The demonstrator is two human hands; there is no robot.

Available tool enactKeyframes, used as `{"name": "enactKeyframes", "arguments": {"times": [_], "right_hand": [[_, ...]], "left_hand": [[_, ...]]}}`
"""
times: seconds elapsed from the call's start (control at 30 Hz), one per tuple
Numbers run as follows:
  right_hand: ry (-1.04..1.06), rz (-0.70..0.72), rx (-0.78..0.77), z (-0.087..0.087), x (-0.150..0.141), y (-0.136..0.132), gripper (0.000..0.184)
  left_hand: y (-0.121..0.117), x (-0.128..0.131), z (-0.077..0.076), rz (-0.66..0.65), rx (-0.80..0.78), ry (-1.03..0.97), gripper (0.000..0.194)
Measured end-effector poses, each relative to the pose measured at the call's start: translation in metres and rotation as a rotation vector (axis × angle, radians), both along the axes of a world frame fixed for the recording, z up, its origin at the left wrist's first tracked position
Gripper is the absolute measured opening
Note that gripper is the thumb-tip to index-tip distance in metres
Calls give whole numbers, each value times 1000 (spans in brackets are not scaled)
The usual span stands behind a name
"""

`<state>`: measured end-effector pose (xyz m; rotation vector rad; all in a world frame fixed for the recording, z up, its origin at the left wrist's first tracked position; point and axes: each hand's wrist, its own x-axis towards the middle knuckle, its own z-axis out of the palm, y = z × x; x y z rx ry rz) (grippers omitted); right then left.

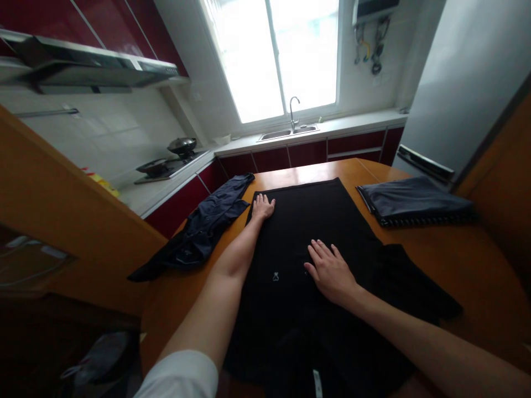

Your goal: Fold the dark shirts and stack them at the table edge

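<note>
A black shirt (307, 215) lies spread over the wooden table, its hem toward the window and a sleeve out to the right. A small pale logo marks its chest, and a white label shows near the bottom of the view. Against the shirt's far left corner rests my left hand (263, 207), palm down with fingers spread. My right hand (331, 271) lies flat on the middle of the shirt, fingers apart. Neither hand grips the cloth.
Left of the shirt lies a crumpled dark blue garment (207, 221). Folded grey and dark clothes (415, 200) are stacked on the right of the table (468, 260). Beyond stand a counter with a sink (286, 134), a stove with pans (182, 145), and a fridge (464, 83).
</note>
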<state>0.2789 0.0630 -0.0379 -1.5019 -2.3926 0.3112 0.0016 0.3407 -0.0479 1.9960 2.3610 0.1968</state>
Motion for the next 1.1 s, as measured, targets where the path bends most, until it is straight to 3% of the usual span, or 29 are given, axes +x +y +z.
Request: {"name": "enactKeyframes", "arguments": {"times": [0.17,0.33,0.43,0.5,0.6,0.7,0.8,0.97,1.1], "right_hand": [[7,-9,18,-2,-1,0,57],[-3,-9,12,0,0,-2,58],[-18,-6,21,-1,0,-2,58],[-28,-3,27,-2,1,-1,58],[-31,1,27,-4,1,-1,59],[-41,3,26,-6,2,0,58],[-63,-1,25,-8,2,1,57],[-82,-15,15,-11,3,3,58],[-92,-20,12,-13,3,5,58]], "left_hand": [[-4,2,7,-34,-7,-61,77],[-19,-2,42,-121,3,-205,67],[-49,-18,66,-214,10,-298,59],[-81,-35,75,-258,-2,-348,56],[-145,-67,72,-273,-19,-399,55],[-209,-95,58,-199,-4,-430,54],[-252,-111,46,-110,15,-446,52],[-275,-114,46,-52,-62,-551,44],[-279,-114,52,-77,-150,-554,52]]}}
